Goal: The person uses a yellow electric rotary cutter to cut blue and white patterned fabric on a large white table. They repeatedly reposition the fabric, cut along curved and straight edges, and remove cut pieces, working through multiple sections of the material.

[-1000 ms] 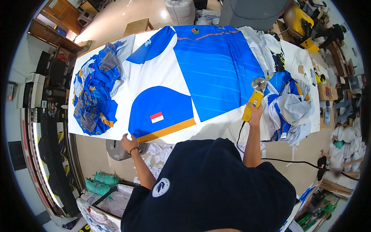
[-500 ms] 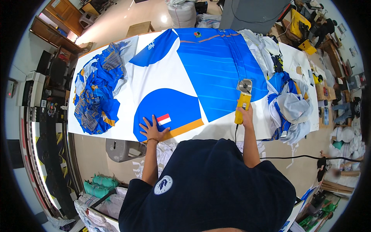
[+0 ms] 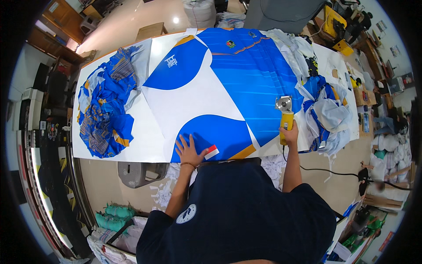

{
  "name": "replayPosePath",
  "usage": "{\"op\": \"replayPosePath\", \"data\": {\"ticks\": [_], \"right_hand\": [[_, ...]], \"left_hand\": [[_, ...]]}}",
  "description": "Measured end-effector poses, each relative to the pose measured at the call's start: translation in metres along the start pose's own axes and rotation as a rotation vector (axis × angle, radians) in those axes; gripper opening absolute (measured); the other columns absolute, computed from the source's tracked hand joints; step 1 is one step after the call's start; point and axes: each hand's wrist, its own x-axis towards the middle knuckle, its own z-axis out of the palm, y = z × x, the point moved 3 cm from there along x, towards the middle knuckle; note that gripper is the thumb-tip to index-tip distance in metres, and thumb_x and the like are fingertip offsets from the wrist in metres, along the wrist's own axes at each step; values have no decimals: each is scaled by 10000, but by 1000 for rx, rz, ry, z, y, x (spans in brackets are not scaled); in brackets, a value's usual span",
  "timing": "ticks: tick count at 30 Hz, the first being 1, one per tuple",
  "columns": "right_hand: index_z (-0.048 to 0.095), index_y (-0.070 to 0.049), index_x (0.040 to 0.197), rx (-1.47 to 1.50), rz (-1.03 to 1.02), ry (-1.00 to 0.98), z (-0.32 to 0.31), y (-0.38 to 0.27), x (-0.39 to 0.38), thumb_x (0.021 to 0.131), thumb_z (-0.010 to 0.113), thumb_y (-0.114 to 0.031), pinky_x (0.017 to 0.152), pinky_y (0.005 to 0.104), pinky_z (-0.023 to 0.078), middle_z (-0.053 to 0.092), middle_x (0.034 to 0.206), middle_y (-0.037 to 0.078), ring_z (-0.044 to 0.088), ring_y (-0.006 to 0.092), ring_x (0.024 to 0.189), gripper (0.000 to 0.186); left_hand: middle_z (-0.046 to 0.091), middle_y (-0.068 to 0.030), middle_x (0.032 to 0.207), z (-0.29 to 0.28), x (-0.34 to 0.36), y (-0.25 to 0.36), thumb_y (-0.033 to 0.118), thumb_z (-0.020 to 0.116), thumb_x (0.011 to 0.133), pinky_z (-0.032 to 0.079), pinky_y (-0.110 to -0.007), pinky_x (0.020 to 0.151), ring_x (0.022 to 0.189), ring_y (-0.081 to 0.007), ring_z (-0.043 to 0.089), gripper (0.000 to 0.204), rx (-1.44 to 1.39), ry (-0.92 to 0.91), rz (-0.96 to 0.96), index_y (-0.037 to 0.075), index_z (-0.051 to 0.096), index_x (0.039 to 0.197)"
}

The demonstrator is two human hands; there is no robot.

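My left hand [image 3: 190, 153] lies with fingers spread on a white-and-blue printed fabric piece [image 3: 206, 94], beside a red-and-white rectangle [image 3: 211, 152] on its lower blue part. My right hand [image 3: 289, 134] is closed round a yellow electric cutter [image 3: 286, 118] with a round metal blade, held at the lower right of a striped blue panel [image 3: 246, 86]. A black cord hangs from the cutter. The fabric pieces lie side by side on a white-topped table [image 3: 149, 149].
Crumpled printed fabric [image 3: 105, 110] is heaped at the table's left, more piles [image 3: 329, 114] at its right. A grey stool [image 3: 132, 174] and scraps lie under the near edge. Beyond stand a grey column [image 3: 281, 15], a white sack [image 3: 198, 13] and cluttered shelves at right.
My left hand has come down onto the fabric and moved right. The white-and-blue piece has shifted right and turned. The cutter has dipped slightly, its blade lower and more upright.
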Motion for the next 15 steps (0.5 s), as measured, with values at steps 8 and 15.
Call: {"op": "replayPosePath", "data": {"ticks": [8,15], "right_hand": [[564,-42,1146,-107,72,50,-10,2,-83,639,872,-140,806,383,556,703,990,141,699,246,916,601],[539,-48,1320,-495,142,-75,-33,1,-193,660,883,-208,927,449,530,695,1131,210,676,390,1069,761]], "left_hand": [[74,-310,1683,-20,49,-23,690,663,859,78,-689,1213,1546,-538,36,1062,173,210,379,110,241,1640],[175,-263,1681,3,46,-31,672,638,881,88,-636,1240,1559,-474,119,979,131,337,460,123,311,1624]]}}
